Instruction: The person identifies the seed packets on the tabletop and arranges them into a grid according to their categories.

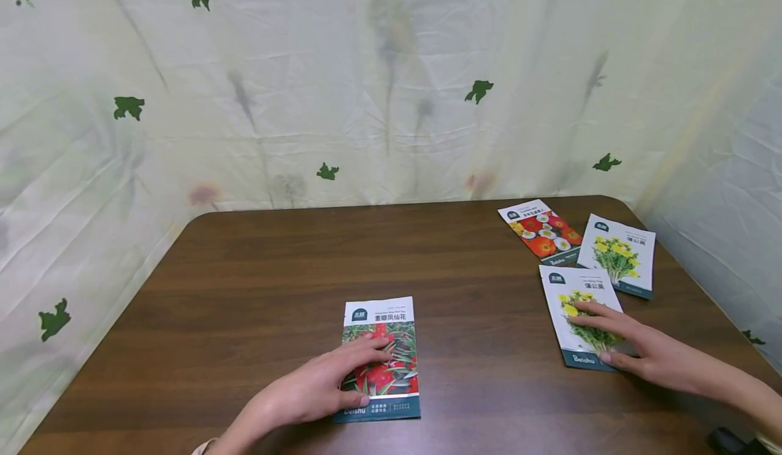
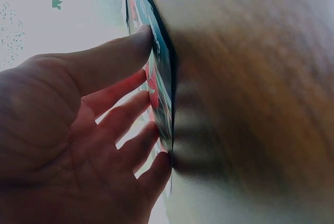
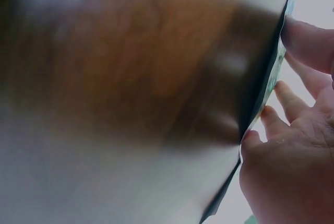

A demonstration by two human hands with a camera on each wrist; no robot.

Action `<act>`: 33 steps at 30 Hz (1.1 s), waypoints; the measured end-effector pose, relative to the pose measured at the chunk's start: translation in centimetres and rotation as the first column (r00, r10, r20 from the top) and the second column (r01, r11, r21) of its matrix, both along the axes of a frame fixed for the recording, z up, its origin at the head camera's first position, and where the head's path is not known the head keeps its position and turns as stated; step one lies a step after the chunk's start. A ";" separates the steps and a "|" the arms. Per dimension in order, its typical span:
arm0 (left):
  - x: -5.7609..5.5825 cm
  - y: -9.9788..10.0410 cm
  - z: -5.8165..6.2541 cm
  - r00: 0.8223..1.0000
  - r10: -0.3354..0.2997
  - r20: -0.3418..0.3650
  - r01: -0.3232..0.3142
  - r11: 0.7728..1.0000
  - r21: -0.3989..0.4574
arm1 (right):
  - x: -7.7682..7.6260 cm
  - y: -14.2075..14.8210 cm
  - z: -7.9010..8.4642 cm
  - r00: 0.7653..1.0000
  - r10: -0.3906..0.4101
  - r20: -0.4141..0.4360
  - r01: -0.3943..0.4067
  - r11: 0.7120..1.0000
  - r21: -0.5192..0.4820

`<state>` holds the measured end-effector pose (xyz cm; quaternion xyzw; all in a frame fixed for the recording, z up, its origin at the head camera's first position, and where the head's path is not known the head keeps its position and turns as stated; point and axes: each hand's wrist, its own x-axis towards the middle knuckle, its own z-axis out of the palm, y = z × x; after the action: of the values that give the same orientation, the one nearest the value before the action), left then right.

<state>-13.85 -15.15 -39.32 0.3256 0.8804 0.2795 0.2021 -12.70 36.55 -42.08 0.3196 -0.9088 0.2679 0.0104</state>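
Note:
My left hand (image 1: pixel 318 384) rests on a seed packet with red flowers (image 1: pixel 400 346), which lies flat at the table's front middle. In the left wrist view the thumb and fingertips touch the printed face of that packet (image 2: pixel 163 67). To the right, my right hand (image 1: pixel 654 350) lies over a seed packet with yellow flowers (image 1: pixel 574 288), fingers spread across its picture and thumb near the lower edge. The right wrist view shows these fingertips against that packet (image 3: pixel 267 78), seen almost edge-on. Part of each picture is hidden under the fingers.
Behind the right hand lie a second yellow-flower packet (image 1: pixel 623 251) and a packet with red and white flowers (image 1: pixel 550 234), close together on the brown wooden table (image 1: pixel 275 265). A pale curtain with green leaf shapes (image 1: pixel 342 88) hangs beyond the far edge.

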 end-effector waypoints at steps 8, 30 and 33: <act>-0.1 -0.1 0.1 1.000 0.005 0.024 -0.005 1.000 -0.002 | 0.1 -0.5 0.0 1.000 0.001 0.014 0.000 1.000 -0.015; -0.1 0.0 0.0 1.000 0.005 0.025 -0.005 1.000 0.008 | 0.7 -1.9 0.0 0.999 0.002 0.052 -0.002 1.000 0.002; 0.0 0.0 0.1 1.000 0.004 0.026 -0.004 1.000 0.011 | 0.7 -2.1 0.0 0.999 0.005 0.046 -0.005 1.000 0.011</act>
<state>-13.88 -15.18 -39.26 0.3214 0.8766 0.2892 0.2113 -11.95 34.47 -42.06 0.3157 -0.9095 0.2701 -0.0129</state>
